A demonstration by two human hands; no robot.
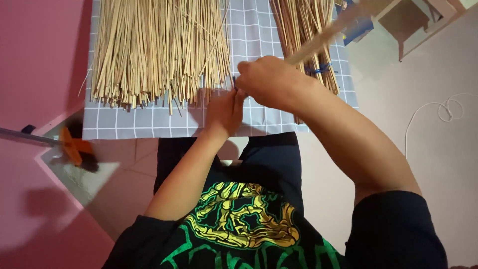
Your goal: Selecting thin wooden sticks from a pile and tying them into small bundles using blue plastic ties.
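Bamboo sticks (pixel 318 42) clenched in right hand (pixel 269 82), left hand (pixel 225 112) just below, pinching their ends

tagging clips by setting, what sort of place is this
Probably a home floor used for craft work: thin sticks lie on a checked grey cloth over floor tiles, and a white cord trails nearby.

Thin pale bamboo stick (pixel 318 42) (motion-blurred), slanting up-right from right fist, over the checked cloth
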